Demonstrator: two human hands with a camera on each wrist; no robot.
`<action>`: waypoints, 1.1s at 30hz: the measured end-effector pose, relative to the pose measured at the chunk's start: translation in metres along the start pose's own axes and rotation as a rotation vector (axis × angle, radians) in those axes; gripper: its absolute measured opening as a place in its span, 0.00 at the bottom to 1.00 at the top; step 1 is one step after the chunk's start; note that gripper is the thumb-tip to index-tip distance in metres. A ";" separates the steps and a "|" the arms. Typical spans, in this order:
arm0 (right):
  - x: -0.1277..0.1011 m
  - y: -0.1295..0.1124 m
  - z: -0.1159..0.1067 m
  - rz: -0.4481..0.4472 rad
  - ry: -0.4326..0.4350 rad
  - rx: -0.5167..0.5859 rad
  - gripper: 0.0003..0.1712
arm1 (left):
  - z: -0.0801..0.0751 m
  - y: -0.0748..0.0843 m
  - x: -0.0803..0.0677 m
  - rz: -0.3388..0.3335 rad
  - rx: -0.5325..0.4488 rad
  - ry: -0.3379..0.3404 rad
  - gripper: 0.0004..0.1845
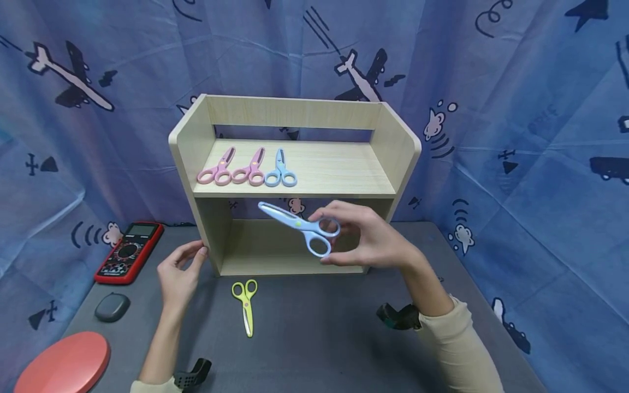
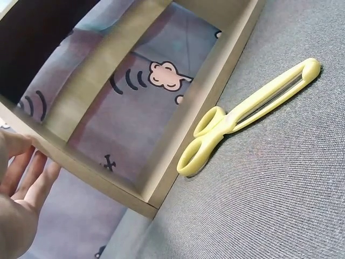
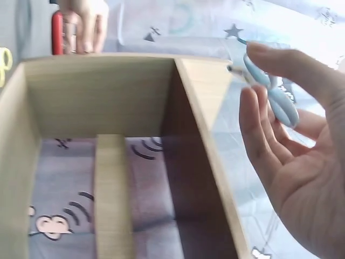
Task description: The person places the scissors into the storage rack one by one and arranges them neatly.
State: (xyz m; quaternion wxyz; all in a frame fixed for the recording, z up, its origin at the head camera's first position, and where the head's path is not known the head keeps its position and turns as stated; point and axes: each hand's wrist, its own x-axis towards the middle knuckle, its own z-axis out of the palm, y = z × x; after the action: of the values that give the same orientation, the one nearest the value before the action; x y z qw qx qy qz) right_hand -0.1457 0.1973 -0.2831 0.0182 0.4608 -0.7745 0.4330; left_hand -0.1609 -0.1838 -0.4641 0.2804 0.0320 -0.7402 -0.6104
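My right hand (image 1: 373,234) holds light blue scissors (image 1: 285,216) by the finger loops, in front of the wooden shelf (image 1: 339,164). Their blades point left and slightly up; in the right wrist view the loops (image 3: 283,108) sit between thumb and fingers. With fingertips at the lower part of the shelf's left side panel, my left hand (image 1: 179,273) touches its outer face. On the upper board, pink scissors (image 1: 227,158), another pink pair (image 1: 257,159) and a blue pair (image 1: 280,159) lie in a row, loops toward the front. Yellow scissors (image 1: 248,314) lie on the table, loops toward the shelf.
Left of the shelf, a red multimeter (image 1: 129,251), a dark computer mouse (image 1: 112,307) and a round red object (image 1: 64,363) are on the grey table (image 1: 319,338). A patterned blue curtain (image 1: 295,54) hangs behind and around it.
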 end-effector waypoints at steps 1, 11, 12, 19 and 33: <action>0.003 -0.002 -0.005 0.000 0.021 -0.014 0.37 | 0.000 0.000 0.000 0.002 0.002 -0.001 0.11; 0.036 -0.001 -0.038 0.086 0.203 -0.206 0.38 | 0.000 -0.001 0.000 -0.013 -0.012 0.002 0.11; 0.039 0.001 -0.041 0.103 0.216 -0.211 0.38 | 0.000 -0.001 0.000 -0.018 -0.017 0.002 0.12; 0.061 0.015 -0.050 0.237 0.287 -0.227 0.35 | 0.001 -0.002 0.000 -0.025 -0.052 0.000 0.11; 0.087 0.038 -0.045 0.439 0.276 -0.238 0.33 | 0.000 0.000 0.000 -0.004 -0.028 0.003 0.11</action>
State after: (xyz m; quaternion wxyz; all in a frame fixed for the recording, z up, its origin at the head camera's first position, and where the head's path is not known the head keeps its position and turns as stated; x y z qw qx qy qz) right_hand -0.2403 0.1748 -0.2424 0.0831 0.2135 -0.8914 0.3912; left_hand -0.1610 -0.1835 -0.4644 0.2805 0.0305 -0.7311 -0.6212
